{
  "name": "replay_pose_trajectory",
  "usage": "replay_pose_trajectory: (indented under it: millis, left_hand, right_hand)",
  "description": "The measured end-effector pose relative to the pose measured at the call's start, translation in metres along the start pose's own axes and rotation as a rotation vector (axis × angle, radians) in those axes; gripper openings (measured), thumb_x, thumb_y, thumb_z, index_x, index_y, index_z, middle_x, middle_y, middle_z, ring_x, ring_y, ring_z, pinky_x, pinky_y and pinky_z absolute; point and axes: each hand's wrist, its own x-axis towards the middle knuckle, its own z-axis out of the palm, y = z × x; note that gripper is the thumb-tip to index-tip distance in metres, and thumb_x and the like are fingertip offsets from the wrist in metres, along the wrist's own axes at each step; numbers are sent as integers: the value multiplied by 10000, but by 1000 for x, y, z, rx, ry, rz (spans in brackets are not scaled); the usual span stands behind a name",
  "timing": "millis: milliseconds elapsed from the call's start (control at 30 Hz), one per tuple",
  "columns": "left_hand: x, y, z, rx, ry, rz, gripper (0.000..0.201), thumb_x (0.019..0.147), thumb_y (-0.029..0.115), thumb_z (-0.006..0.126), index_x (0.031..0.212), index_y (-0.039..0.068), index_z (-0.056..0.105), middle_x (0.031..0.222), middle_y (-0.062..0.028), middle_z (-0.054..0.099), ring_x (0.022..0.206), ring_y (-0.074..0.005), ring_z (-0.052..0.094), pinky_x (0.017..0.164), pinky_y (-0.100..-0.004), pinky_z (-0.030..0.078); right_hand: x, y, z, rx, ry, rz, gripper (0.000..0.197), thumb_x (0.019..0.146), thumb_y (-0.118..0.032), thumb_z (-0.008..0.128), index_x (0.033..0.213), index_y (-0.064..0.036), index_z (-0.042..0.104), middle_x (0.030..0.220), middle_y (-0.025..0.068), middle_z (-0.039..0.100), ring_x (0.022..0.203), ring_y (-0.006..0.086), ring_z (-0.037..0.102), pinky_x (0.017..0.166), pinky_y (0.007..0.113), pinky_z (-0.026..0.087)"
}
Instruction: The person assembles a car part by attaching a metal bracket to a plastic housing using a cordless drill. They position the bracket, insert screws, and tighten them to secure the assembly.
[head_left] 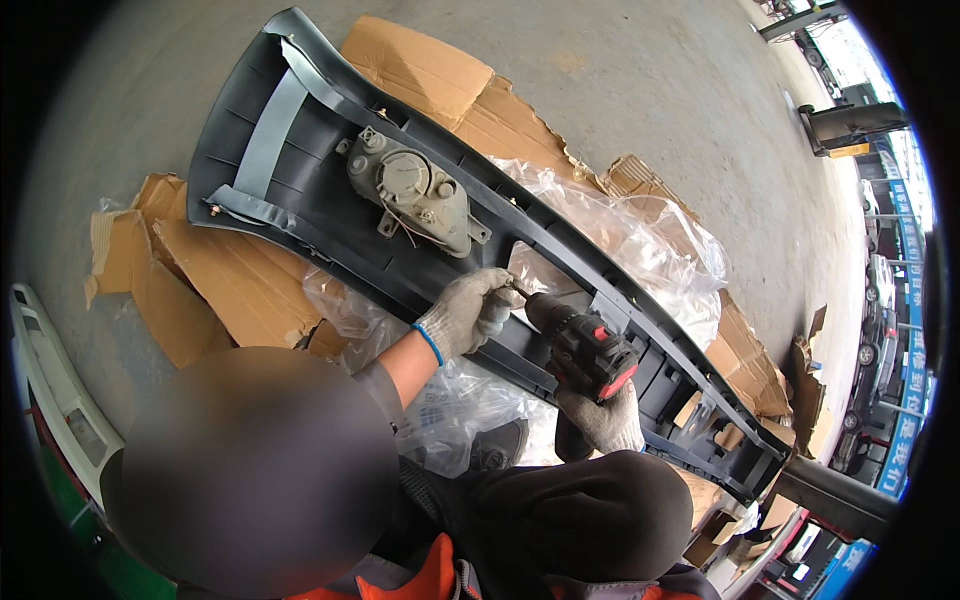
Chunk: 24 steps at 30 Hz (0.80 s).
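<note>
My right hand (606,420), in a pale work glove, grips a black and red cordless drill (575,340) by its handle. The drill's bit points left toward my left hand (468,312), gloved with a blue cuff. Its thumb and forefinger pinch together at the bit's tip; what is between them is too small to make out. Both hands are over a long black vehicle bumper (390,270), which lies with its hollow inner side up. A grey lamp housing (410,190) with a thin wire sits in the bumper, beyond my left hand.
Torn cardboard (235,285) and clear plastic film (640,240) lie under and around the bumper. My dark-clad knee (590,510) is close below the drill. A white panel (65,375) stands at far left. A blurred dark round patch hides the lower left. Parked cars line the far right.
</note>
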Motion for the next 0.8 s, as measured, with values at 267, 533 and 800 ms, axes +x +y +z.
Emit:
replay_pose_trajectory:
  millis: [267, 533, 800]
  left_hand:
    - [2, -4, -9, 3, -43, -1, 223, 1084, 252, 521, 1045, 46, 597, 740, 42, 515, 533, -45, 394, 413, -194, 248]
    - [5, -7, -9, -280, -26, 33, 190, 1072, 278, 588, 1093, 105, 662, 732, 65, 541, 516, -50, 394, 432, -206, 264]
    - [16, -3, -14, -360, -36, 57, 129, 1054, 263, 622, 989, 153, 643, 697, 62, 537, 501, -55, 398, 418, -215, 268]
  right_hand:
    - [13, -1, -14, -368, -122, -262, 421, 783, -80, 704, 1204, -72, 709, 1099, 143, 745, 1025, 324, 721, 916, 394, 573]
    - [37, 20, 11, -289, -1, -289, 368, 815, -123, 705, 1181, -85, 726, 1092, 165, 745, 988, 339, 727, 856, 392, 577]
    - [63, 3, 24, -223, -17, -56, 449, 775, -106, 688, 1221, -56, 698, 1025, 111, 747, 927, 218, 714, 840, 361, 565]
